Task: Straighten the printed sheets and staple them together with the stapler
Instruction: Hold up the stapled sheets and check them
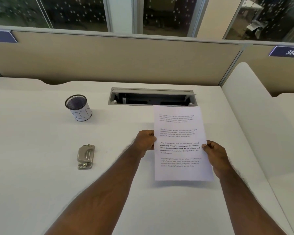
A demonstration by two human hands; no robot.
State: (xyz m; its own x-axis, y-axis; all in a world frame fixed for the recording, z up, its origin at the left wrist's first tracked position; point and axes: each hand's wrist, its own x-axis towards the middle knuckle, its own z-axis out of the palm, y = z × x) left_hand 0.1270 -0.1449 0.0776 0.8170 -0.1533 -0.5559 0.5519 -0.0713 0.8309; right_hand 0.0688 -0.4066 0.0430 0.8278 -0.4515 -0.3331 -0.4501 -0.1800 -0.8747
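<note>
Both hands pinch sheets (pixel 180 143): left hand (pixel 145 143) at 9, right hand (pixel 214 155) at 3. Text reads "Village life". Stapler (pixel 85 156) at 9. Cup (pixel 78 107) marked "BIN"; plate (pixel 286 51) "386".

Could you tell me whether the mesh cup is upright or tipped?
Upright: the mesh cup stands on its base, its open rim facing up.

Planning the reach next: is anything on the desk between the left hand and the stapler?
Nothing visible. The stapler lies alone on bare desk left of the left hand, which grips the sheets with the right hand. The mesh cup stands farther back.
</note>
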